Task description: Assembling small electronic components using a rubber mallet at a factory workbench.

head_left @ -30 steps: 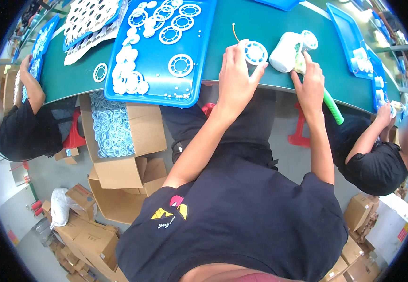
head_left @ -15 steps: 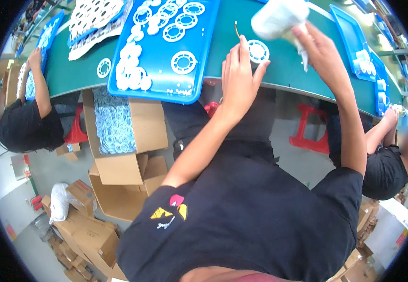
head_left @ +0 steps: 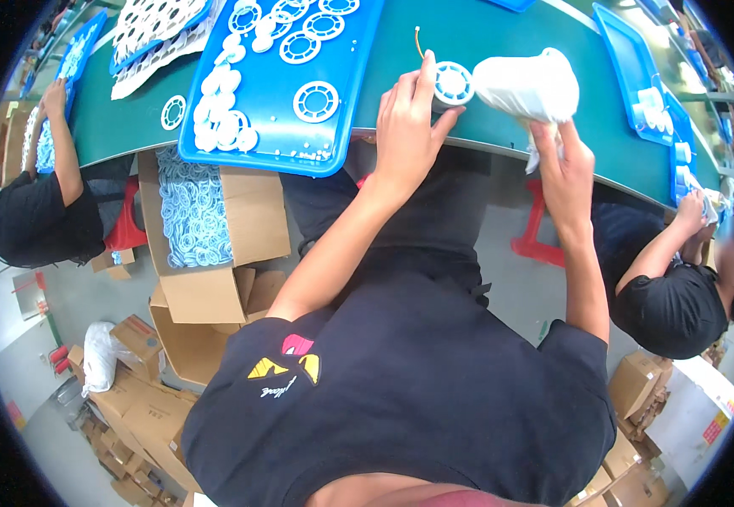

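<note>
Head view, only one. Left hand [head_left: 405, 127] rests at the near edge of the green tabletop [head_left: 502, 51], fingers nearly straight and spread a little, fingertips pressing on a white ring part [head_left: 453, 83] that lies flat, its round face up; thumb splays toward the ring's right side. Ring has no long axis, hole pointing up. A thin yellowish wire [head_left: 420, 40] lies just beyond the ring, running away from the near edge.

Right hand [head_left: 565, 165] is closed around the gathered neck of a white bag [head_left: 523, 84], fingers curled tight on the bunched plastic. Bag's long axis runs roughly along the near edge, fat end toward the ring and almost touching it, neck toward the right hand; whether it rests on the tabletop or is lifted, cannot tell.

Blue tray [head_left: 358, 93] sits left of the left hand, overhanging the near edge, carrying more white rings [head_left: 316, 101] flat, loose on the left side. Another blue tray [head_left: 629, 76] lies toward the right end of the tabletop.

Below the near edge: open cardboard box [head_left: 240, 220] filled with pale ring parts, more cartons on the grey floor [head_left: 71, 296], red stool [head_left: 126, 228]. A person in a black shirt [head_left: 37, 220] works at the left end, another person [head_left: 671, 296] at the right end.
</note>
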A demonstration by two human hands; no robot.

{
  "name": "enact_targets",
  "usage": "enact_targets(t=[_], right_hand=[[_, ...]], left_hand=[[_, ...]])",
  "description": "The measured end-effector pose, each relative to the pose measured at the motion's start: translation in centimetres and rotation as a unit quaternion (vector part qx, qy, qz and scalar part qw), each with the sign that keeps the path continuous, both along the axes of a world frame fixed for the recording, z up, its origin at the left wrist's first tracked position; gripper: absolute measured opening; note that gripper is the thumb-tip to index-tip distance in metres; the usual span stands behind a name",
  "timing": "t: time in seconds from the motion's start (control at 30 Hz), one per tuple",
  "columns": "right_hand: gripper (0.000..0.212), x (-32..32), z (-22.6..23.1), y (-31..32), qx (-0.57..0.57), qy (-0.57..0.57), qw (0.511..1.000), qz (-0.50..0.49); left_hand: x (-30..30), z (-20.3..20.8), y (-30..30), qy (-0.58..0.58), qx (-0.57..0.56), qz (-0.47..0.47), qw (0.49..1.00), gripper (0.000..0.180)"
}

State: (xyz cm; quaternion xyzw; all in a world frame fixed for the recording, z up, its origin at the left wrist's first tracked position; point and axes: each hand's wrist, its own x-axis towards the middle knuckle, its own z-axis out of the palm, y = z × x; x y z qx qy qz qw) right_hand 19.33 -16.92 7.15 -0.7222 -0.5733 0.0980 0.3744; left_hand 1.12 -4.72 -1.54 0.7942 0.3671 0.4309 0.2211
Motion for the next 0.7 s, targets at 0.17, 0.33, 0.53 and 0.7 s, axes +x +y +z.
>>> enact_targets(t=[0.17, 0.33, 0.53, 0.7], right_hand=[[0.043, -1.2, 1.2, -1.1, -0.012, -0.21, 0.97, 0.119], [0.05, -1.4, 4.4, 0.7, 0.035, -0.213, 0.955, 0.204], [0.05, -3.0, 7.4, 5.0, 0.004, -0.321, 0.917, 0.238], [0.047, -2.0, 8.8, 9.3, 0.009, -0.353, 0.91, 0.218]], left_hand=[[0.6, -0.6, -0.1, -0.076, -0.071, -0.017, 0.994, 0.107], [-0.2, -0.5, -0.2, -0.079, -0.1, -0.028, 0.991, 0.107], [-0.4, -2.8, 1.1, -0.126, -0.07, -0.051, 0.988, 0.112], [-0.3, 0.0, 0.5, -0.069, -0.123, -0.024, 0.99, 0.114]])
